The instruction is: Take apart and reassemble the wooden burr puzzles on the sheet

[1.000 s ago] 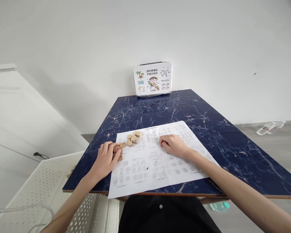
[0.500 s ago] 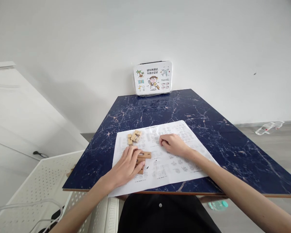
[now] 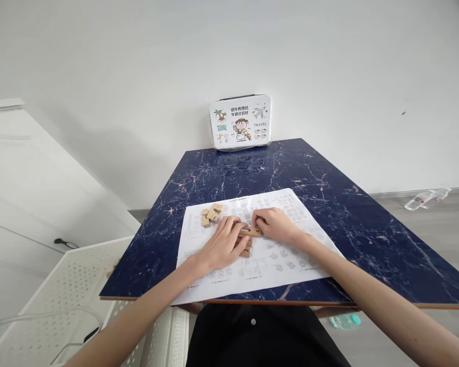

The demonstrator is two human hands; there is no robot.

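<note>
My left hand (image 3: 222, 243) is closed on slotted wooden puzzle pieces over the printed paper sheet (image 3: 229, 286). The upper wooden piece (image 3: 255, 232) bears a 2 and points to the right. Below it, partly covered by my fingers, a second wooden piece (image 3: 246, 252) shows a 1. At the right end of the upper piece is my right hand (image 3: 276, 224), its fingers curled in; whether they hold anything is hidden. Beyond my left hand, a cluster of wooden puzzle pieces (image 3: 214, 214) lies on the sheet's far left part.
The dark blue marbled table (image 3: 329, 204) carries the sheet. A white case with cartoon prints (image 3: 240, 122) leans on the wall at its far edge. A white perforated surface (image 3: 57, 300) with cables stands left. Plastic bottles (image 3: 423, 200) lie on the floor at right.
My left hand has moved right and slightly away from me, bringing the slotted wooden pieces up to my right hand. The right hand has barely moved. The far cluster lies where it was.
</note>
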